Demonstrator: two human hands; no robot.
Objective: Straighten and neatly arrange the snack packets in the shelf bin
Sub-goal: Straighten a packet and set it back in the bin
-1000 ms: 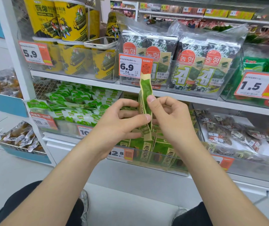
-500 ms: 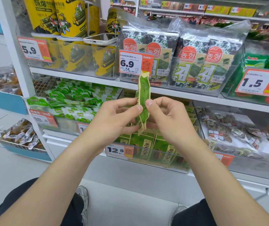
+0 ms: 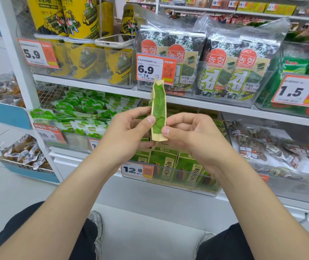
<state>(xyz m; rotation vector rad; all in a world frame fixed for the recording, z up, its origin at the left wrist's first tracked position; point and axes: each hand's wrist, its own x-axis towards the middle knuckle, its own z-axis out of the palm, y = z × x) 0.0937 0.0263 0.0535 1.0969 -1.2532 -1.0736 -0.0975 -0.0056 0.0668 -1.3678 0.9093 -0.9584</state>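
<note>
A green snack packet (image 3: pixel 159 106) with tan ends is held upright, edge-on, in front of the shelves. My left hand (image 3: pixel 129 132) pinches its left side with thumb and fingers. My right hand (image 3: pixel 193 136) pinches its lower right side, the thumb on its face. Below both hands sits the clear shelf bin (image 3: pixel 170 186) with a 12.8 price tag, holding several green and tan packets (image 3: pixel 166 166) that stand upright in a row. Their upper parts are hidden behind my hands.
Left of the bin lies a bin of green-and-white packets (image 3: pixel 78 117). To the right is a bin of clear-wrapped snacks (image 3: pixel 273 152). The upper shelf holds yellow tubs (image 3: pixel 82 59), a phone (image 3: pixel 112 41) and seaweed bags (image 3: pixel 225 68). My knees are at the bottom edge.
The packet has turned slightly in my hands, showing more of its face, and both hands sit a little lower on it. The hands stay in front of the bin.
</note>
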